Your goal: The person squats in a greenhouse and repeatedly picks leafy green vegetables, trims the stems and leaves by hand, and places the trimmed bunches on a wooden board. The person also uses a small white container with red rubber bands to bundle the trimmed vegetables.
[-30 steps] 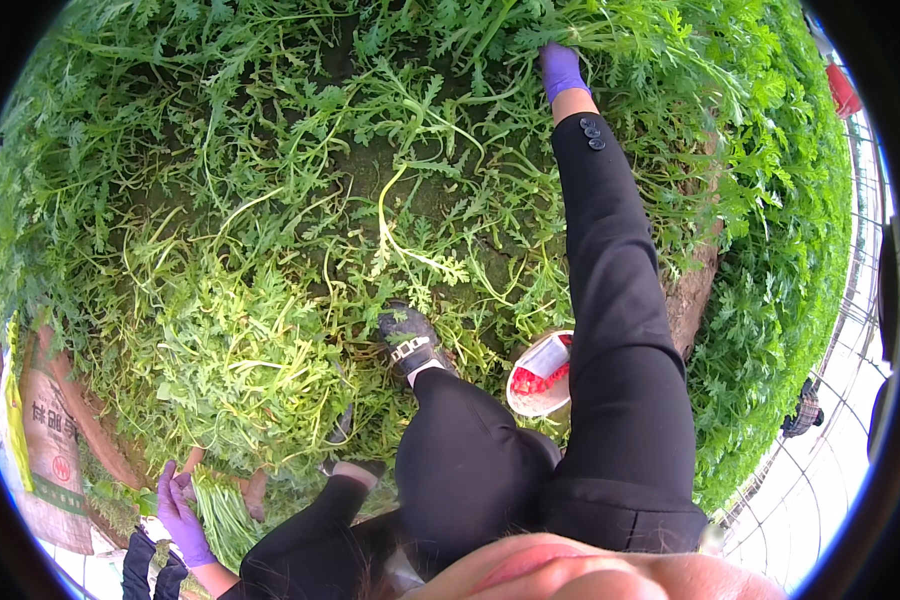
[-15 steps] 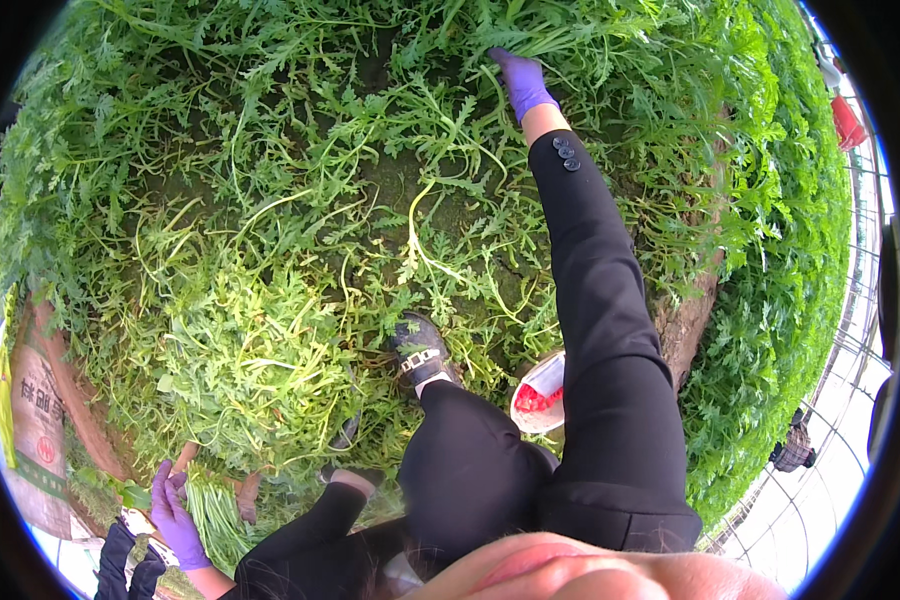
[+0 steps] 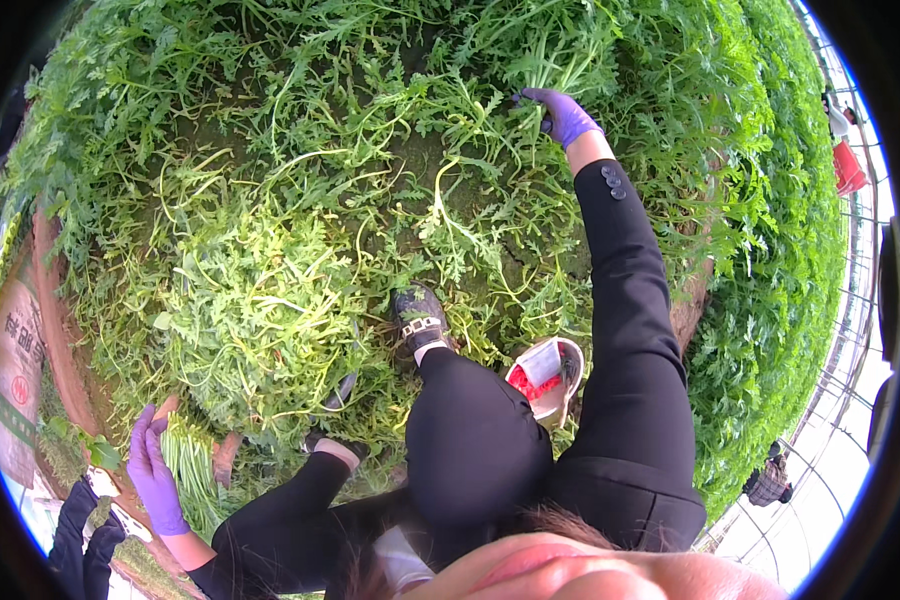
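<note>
My right hand (image 3: pixel 568 117), in a purple glove, reaches far out to the upper right. Its fingers are closed around the pale stems of a bunch of leafy greens (image 3: pixel 562 72) with jagged leaves. A small dark piece shows by the fingers; I cannot make out its kind. At the lower left my left hand (image 3: pixel 153 482), also gloved in purple, is raised with its fingers stretched out, holding nothing visible. Beside it lies a bundle of green stems (image 3: pixel 192 465). A heap of cut greens (image 3: pixel 270 315) lies left of my shoe (image 3: pixel 419 318).
Behind my right knee stands a white bucket (image 3: pixel 573 372) with red bits and a white packet. A fertilizer-type sack (image 3: pixel 12 375) lies at the left edge. Tall greens (image 3: pixel 780 230) grow along the right. A red container (image 3: pixel 849 168) and another person (image 3: pixel 768 482) are farther right.
My right hand has drawn back toward me and slightly right, with the greens' stems in its grip. My left hand has risen a little and shifted left, its fingers still stretched out.
</note>
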